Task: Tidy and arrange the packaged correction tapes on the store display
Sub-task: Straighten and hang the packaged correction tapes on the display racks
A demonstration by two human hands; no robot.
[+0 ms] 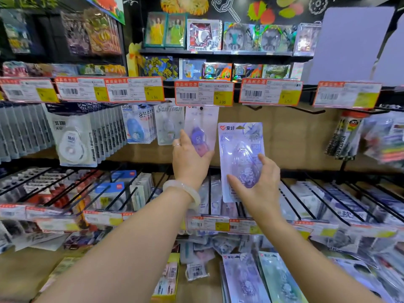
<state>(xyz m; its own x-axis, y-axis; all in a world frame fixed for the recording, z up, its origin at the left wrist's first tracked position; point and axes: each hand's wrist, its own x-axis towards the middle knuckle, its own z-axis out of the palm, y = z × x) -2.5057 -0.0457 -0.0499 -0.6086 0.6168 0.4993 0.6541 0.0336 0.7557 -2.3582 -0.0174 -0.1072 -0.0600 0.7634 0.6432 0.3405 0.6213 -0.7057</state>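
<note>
Head view: right hand (259, 182) gripping a lilac blister-carded correction tape (241, 158), thumb curling over the right side of the blister, fingers reaching across the lower front; card being held upright and free of any hook, in front of the brown back panel (290, 136), below the price label (271, 91) of the empty hook (306, 110). Left hand (189, 158) reaching up to the hanging purple correction tape pack (201, 130), fingers lying fairly straight against its lower left part, thumb pointing upward; no curled grip showing, pack hanging from its peg under the price tag (204, 92). Wearing on left wrist: pale bangle (183, 190); on a finger, ring (176, 145). Hanging to the left: a pale SanTuan-type pack (168, 125), a blue tape pack (136, 125), a large white tape pack (73, 141) fronting a dense grey row. Lying loose on the lower shelf: two similar long cards, lilac (244, 281) and greenish (279, 278). Running below the hands: black wire hooks (295, 193) carrying further packs.
</note>
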